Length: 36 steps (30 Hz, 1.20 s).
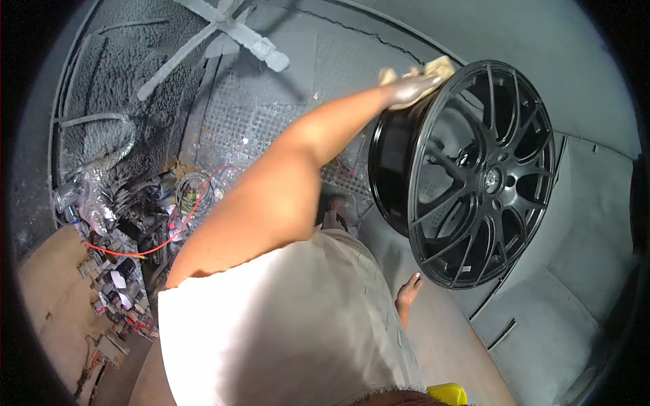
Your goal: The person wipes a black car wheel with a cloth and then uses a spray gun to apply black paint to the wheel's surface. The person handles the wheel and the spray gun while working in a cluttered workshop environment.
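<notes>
**Cloth on the wheel's edge, work apparently under way**

At 8 o'clock, far left, lies clutter (122, 294), with an orange hose (144, 256) curving over it. At 11 o'clock stands a grey-coated cross-shaped stand (250, 42), well apart from the hands.

The left arm stretches across the middle towards 1 o'clock. There the left hand (414, 90) grasps a pale, bunched cloth (441, 68) against the wheel's outer edge, at about the wheel's own 11 o'clock. Some of the fingers are hidden in its folds.

The right hand (408, 289) is at about half past 4, just off the wheel's 7 o'clock. It shows small, nothing is seen in it, and I cannot tell whether its fingers are curled or spread; it looks apart from the rim.

The wheel (493, 180), black and many-spoked, sits near 3 o'clock, upright but leaning a little, its face turned to the right. What holds it up is hidden.

As for progress, the spokes and barrel look evenly black, so the colour seems to be on. The cloth covers only one spot; how much of the edge is already gone over, and how much remains, cannot be told.
</notes>
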Each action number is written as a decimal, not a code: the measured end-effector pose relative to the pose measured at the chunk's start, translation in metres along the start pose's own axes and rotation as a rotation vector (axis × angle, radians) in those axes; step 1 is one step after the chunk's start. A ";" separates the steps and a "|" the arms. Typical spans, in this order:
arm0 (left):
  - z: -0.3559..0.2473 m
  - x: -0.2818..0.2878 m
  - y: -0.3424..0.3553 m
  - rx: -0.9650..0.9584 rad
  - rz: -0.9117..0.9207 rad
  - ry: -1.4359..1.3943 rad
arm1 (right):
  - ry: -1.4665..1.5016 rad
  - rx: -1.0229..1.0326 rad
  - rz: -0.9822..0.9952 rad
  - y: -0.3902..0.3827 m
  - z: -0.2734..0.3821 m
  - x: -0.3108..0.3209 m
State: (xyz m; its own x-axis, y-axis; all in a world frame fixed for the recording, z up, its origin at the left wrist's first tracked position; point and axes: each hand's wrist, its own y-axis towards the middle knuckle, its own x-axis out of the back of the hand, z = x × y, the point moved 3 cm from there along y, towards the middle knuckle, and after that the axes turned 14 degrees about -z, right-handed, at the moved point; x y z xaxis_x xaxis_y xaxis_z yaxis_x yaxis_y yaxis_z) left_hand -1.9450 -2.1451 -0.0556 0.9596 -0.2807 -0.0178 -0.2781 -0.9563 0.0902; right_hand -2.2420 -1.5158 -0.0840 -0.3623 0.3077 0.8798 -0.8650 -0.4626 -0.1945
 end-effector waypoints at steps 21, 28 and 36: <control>-0.101 0.003 -0.030 0.656 0.057 -0.083 | 0.334 -0.204 0.270 -0.028 0.019 -0.071; -0.052 0.031 -0.140 0.141 -0.246 0.191 | 0.289 -0.254 0.424 -0.048 0.020 -0.077; -0.091 0.033 -0.307 0.622 0.241 0.172 | 0.222 -0.040 0.329 -0.042 -0.034 -0.117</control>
State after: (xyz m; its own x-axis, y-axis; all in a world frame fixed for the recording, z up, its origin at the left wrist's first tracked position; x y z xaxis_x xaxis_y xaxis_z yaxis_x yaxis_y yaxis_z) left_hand -1.8241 -1.8534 0.0065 0.8467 -0.5238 0.0936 -0.4081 -0.7521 -0.5175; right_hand -2.1748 -1.5037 -0.1937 -0.6848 0.3223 0.6536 -0.7014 -0.5351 -0.4709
